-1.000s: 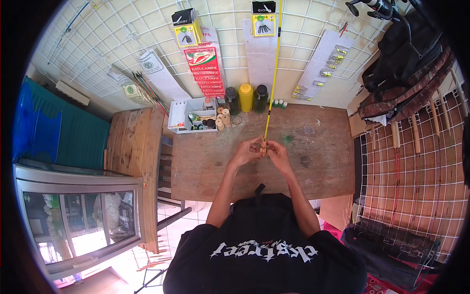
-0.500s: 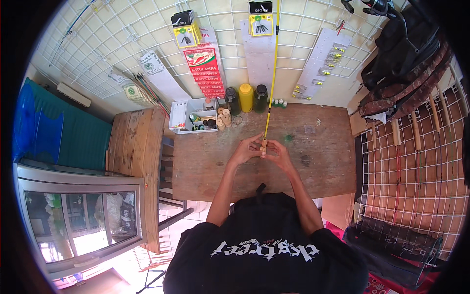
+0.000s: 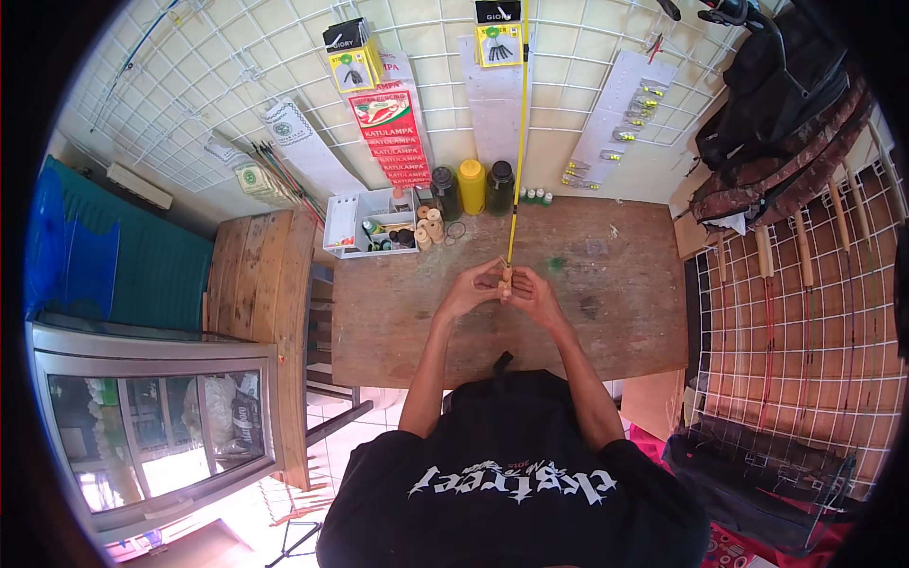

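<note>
A thin yellow fishing rod rises from between my hands, past the far edge of the table and up in front of the wall. Its short, light wood-coloured grip sits at the lower end. My left hand pinches the grip from the left with its fingertips. From the right, my right hand has its thumb and fingers closed on the same grip. Both hands are over the middle of the wooden table. Parts of the grip are hidden behind my fingers.
At the table's back stand a white compartment tray, wooden spools, a yellow bottle, two dark bottles and small vials. Packaged tackle hangs on the wire grid behind. More rods hang at right; a glass-fronted cabinet stands left.
The view has shifted slightly, so the scene sits a little further left. Both hands keep their hold on the rod's grip, with little visible movement.
</note>
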### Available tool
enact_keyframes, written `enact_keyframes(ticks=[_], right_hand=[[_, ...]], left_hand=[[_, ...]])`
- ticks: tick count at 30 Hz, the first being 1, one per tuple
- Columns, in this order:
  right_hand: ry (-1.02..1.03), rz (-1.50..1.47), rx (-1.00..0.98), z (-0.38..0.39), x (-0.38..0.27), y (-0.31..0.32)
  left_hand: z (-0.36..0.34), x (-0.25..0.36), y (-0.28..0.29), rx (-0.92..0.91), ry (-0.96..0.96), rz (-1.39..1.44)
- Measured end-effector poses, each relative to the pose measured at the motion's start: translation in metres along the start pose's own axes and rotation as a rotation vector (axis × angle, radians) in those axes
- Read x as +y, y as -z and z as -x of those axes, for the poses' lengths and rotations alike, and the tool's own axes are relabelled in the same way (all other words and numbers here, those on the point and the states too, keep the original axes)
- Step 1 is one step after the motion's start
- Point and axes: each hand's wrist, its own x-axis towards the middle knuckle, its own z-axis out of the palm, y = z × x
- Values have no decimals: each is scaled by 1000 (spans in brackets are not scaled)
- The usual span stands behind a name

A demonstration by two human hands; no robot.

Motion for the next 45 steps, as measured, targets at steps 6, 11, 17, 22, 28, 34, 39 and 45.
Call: enact_keyframes(ticks=[6, 11, 17, 22, 28, 34, 39, 45], right_hand=[[-24, -48, -40, 3, -7, 1], [-25, -52, -63, 1, -4, 2], [-29, 38, -55, 3, -2, 5], [-1, -5, -65, 3, -5, 2], [57, 58, -14, 2, -3, 3], [75, 135, 32, 3, -7, -1], [61, 199, 35, 2, -5, -3], [82, 185, 16, 2, 0, -2]], left_hand=[[7, -18, -9, 105, -37, 288], [3, -43, -13, 262, -31, 518], [-3, -53, -19, 346, -13, 319], [3, -61, -5, 250, -120, -86], [17, -47, -30, 340, -236, -140], [36, -49, -43, 261, -49, -70], [42, -54, -55, 194, -95, 79], [48, -53, -67, 196, -97, 314]])
